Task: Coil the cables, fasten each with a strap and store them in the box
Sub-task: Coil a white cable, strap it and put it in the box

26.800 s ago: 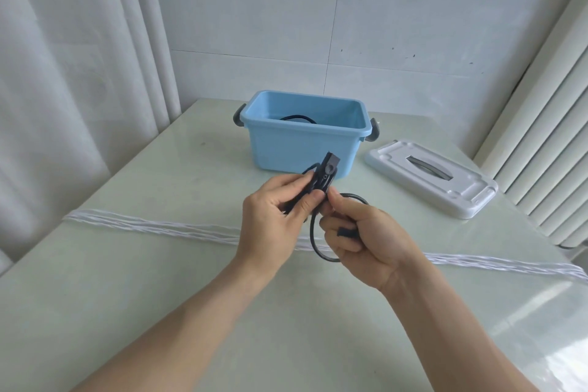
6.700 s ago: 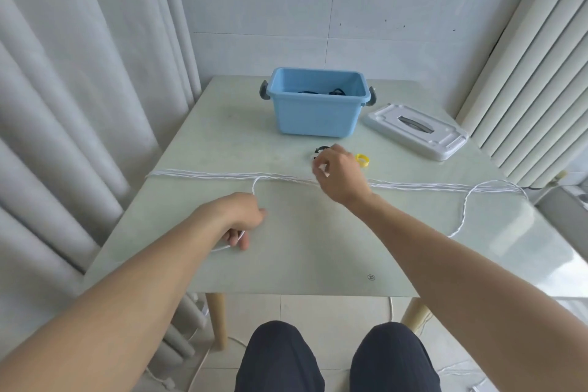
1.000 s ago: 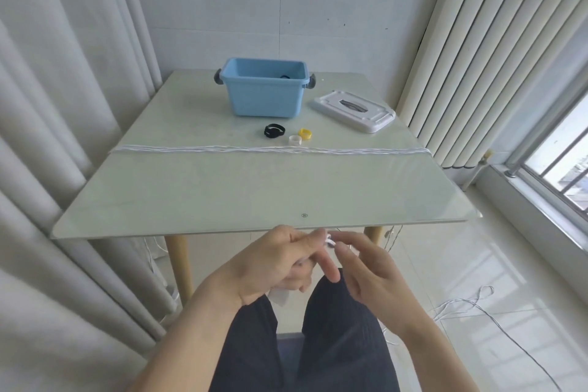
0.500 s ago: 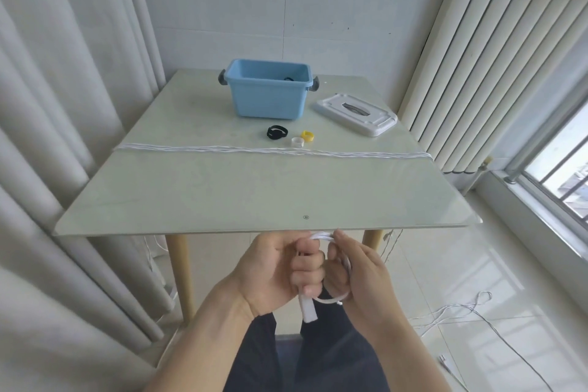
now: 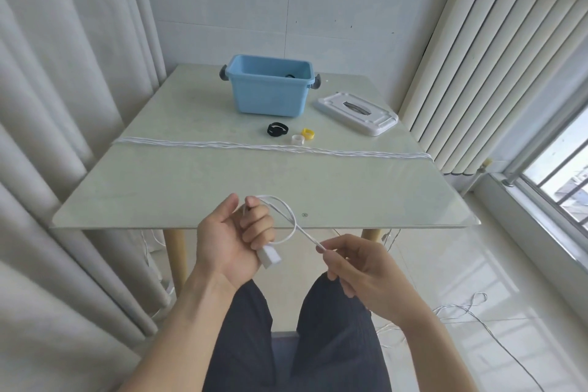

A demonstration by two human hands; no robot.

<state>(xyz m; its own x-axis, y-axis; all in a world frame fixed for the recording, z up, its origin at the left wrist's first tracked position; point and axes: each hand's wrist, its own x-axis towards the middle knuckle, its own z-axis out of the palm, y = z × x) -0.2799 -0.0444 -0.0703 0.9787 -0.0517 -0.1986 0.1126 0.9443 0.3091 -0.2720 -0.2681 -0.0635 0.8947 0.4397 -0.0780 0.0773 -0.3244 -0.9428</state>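
- The white cable [image 5: 288, 216] you are coiling makes one loop off the near edge of the table [image 5: 222, 181], above your lap; its white plug [image 5: 269, 257] sticks out below your left fist.
- Your left hand [image 5: 234, 237] is clenched around the cable, fingers curled over the loop's start, with the plug end just under the little finger.
- From the top of that fist the cable arcs to the right and down, and a straight run leaves the loop toward your right hand [image 5: 359, 266].
- Your right hand pinches that run between thumb and fingertips, a little lower than the left hand and apart from it.
- Past your right hand, more white cable trails on the floor [image 5: 471, 305] on your right.
- A long bundle of white cable strands [image 5: 270, 146] lies across the table from its left edge to its right edge, well beyond both hands.
- Just behind that bundle sit three straps: a black strap [image 5: 277, 129], a clear strap [image 5: 297, 139] and a yellow strap [image 5: 308, 134]; the clear and yellow ones touch.
- Farther back stands the blue box [image 5: 269, 95], open, with something dark showing inside near its far rim.
- The white lid [image 5: 358, 113] lies flat on the table to the right of the box.
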